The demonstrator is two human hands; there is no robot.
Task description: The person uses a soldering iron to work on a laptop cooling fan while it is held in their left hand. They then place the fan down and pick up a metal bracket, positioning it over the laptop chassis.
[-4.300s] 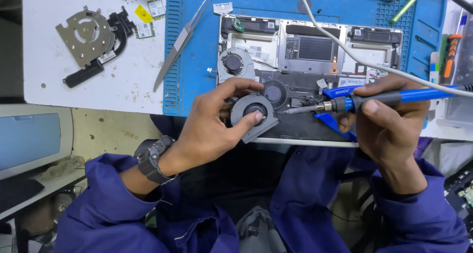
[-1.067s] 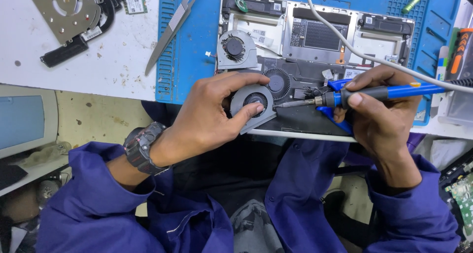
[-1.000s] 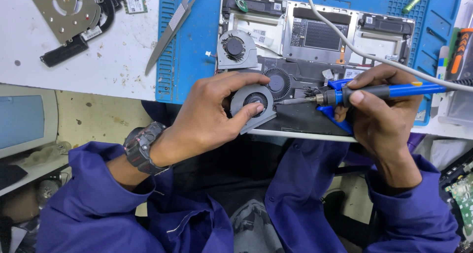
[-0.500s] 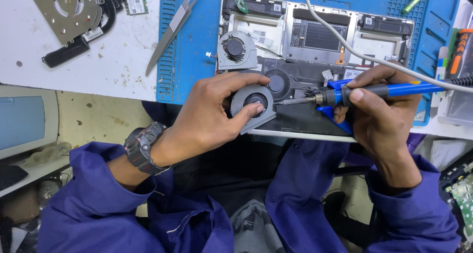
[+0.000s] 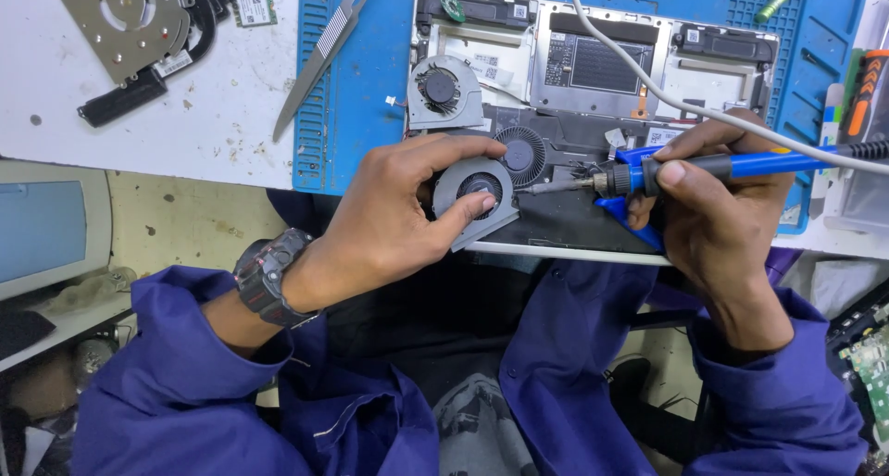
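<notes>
Metal tweezers (image 5: 322, 52) lie slanted across the left edge of the blue repair mat (image 5: 370, 87). On the white bench (image 5: 185, 124), near its far left corner, rests a grey fan housing (image 5: 125, 15) with a black heat pipe (image 5: 157, 64), and a small green circuit card (image 5: 252, 8) sits just beside it. A grey monitor (image 5: 46, 226) stands below the bench's near edge.

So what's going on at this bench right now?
A person in blue sleeves works over an opened laptop on a blue mat. The left hand holds a small grey fan at the laptop's near edge. The right hand grips a blue-handled soldering iron, its tip pointing toward the fan. Tweezers lie on the mat's left edge.
</notes>
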